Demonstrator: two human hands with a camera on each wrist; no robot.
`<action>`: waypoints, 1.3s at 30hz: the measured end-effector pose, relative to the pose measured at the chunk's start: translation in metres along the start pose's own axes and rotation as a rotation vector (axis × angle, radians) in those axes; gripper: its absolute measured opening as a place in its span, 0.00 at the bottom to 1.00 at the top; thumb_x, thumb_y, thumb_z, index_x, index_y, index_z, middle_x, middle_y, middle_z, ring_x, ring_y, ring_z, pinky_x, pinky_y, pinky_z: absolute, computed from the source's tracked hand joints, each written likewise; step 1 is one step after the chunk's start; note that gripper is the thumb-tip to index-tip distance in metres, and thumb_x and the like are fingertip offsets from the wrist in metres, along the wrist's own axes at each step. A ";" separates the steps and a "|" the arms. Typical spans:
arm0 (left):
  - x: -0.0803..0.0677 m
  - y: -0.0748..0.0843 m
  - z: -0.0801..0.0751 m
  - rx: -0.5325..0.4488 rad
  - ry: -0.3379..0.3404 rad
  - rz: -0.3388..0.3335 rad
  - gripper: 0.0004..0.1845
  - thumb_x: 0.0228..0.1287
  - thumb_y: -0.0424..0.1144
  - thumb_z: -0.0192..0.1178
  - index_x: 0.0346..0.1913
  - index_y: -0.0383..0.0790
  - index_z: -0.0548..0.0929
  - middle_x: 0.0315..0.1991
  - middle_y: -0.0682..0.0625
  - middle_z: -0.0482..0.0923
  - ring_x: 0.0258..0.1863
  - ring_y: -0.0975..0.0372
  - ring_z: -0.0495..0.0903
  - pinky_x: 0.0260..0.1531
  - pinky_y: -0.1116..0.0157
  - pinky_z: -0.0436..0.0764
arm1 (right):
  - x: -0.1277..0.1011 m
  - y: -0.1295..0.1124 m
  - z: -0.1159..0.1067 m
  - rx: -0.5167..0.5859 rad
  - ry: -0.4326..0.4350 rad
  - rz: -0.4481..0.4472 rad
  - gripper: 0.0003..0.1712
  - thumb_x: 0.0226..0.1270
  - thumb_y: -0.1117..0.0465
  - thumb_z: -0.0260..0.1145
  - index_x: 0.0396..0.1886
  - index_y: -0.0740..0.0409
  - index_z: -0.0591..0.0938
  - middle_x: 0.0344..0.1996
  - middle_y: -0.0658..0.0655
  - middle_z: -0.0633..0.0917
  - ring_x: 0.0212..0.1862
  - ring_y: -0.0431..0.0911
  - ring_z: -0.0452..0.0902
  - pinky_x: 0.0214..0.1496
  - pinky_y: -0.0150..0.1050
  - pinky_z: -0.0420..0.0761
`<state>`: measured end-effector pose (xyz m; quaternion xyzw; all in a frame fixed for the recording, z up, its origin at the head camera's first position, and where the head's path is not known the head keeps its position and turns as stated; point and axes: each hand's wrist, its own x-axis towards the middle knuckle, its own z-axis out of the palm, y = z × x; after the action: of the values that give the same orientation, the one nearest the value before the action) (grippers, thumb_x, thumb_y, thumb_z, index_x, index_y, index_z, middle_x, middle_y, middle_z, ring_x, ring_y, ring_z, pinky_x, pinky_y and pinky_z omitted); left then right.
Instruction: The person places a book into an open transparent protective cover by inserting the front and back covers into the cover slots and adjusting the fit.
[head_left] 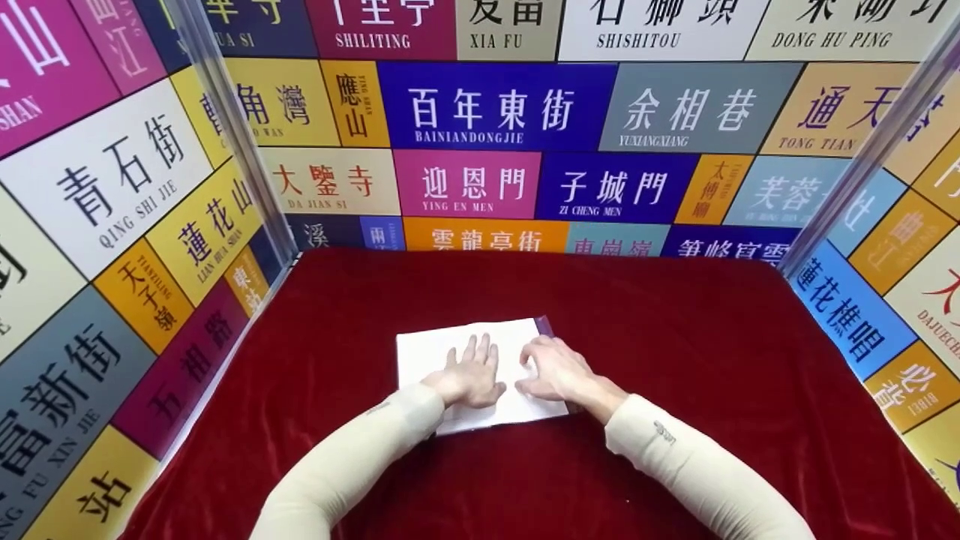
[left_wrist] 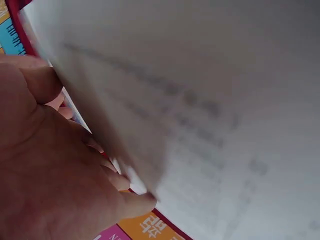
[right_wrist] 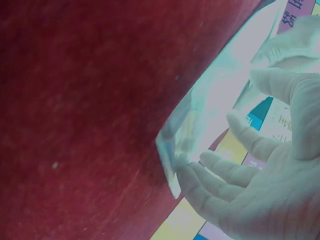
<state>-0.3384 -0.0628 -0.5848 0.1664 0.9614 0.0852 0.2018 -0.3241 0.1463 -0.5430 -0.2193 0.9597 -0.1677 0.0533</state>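
A white sheet inside a clear plastic sleeve (head_left: 427,352) lies flat on the red cloth (head_left: 675,322) near the table's middle. My left hand (head_left: 471,371) presses on the sheet's centre with straight, spread fingers. Up close in the left wrist view the sheet (left_wrist: 225,100) is a white blur beside the left hand (left_wrist: 45,175). To its right, my right hand (head_left: 551,367) has bent fingers at the sleeve's right side. In the right wrist view the right hand (right_wrist: 260,190) curls thumb and fingers around the raised edge of the sleeve (right_wrist: 210,105) above the cloth (right_wrist: 75,100).
Walls covered in colourful sign panels (head_left: 495,112) close the table in at the left, back and right, with clear corner posts (head_left: 232,127). Red cloth stretches on all sides of the sheet.
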 end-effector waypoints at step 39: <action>-0.047 -0.012 -0.039 -0.330 0.181 0.198 0.52 0.78 0.50 0.65 0.90 0.29 0.50 0.92 0.30 0.46 0.94 0.43 0.46 0.94 0.48 0.52 | 0.021 0.044 -0.032 1.087 -0.032 0.423 0.19 0.77 0.66 0.69 0.62 0.74 0.86 0.32 0.53 0.90 0.31 0.42 0.87 0.36 0.34 0.91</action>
<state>-0.3175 -0.0950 -0.5352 0.2165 0.9276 0.2753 0.1300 -0.3665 0.1841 -0.5293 0.0333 0.7579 -0.6184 0.2048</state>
